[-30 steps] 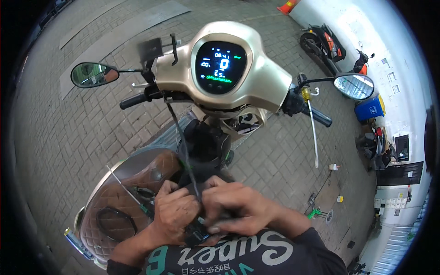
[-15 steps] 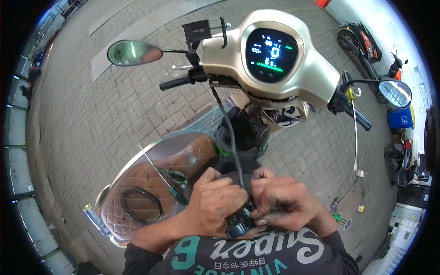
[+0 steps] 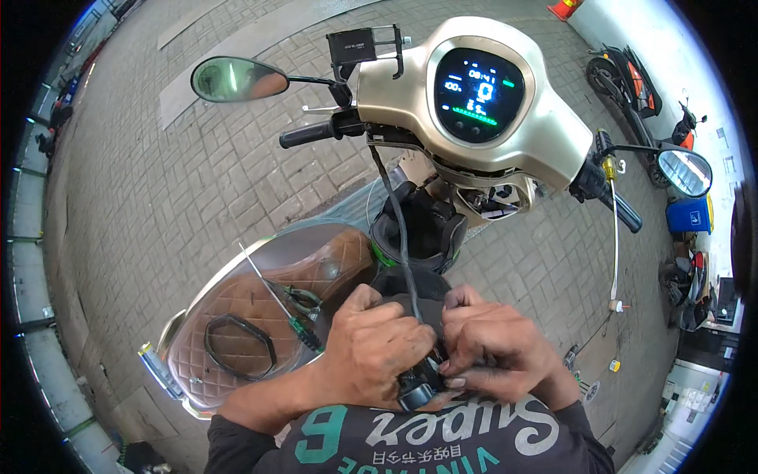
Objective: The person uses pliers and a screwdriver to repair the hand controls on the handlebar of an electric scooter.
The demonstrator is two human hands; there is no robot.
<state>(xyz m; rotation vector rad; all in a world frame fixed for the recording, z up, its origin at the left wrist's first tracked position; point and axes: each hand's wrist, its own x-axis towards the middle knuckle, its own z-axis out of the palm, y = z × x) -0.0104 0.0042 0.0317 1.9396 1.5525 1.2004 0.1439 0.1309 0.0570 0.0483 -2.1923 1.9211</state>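
Observation:
A dark cable runs from under the scooter's left handlebar to a small black part in front of my shirt. My left hand is closed round that part, its fingers curled and thumb on top. From the other side, my right hand pinches at the same part with bent fingertips. My fingers hide much of the part, so its exact kind is unclear. Left of my hands, a green-handled screwdriver and a pair of pliers lie on the brown quilted seat.
A black ring-shaped piece also lies on the seat. Ahead stands the gold handlebar cover with its lit display. What looks like an upturned black helmet sits before me. A yellow-handled tool hangs by the right grip.
The view has shifted slightly, so the scooter front sits a little further right. Both hands keep their hold on the black part, with only small finger shifts.

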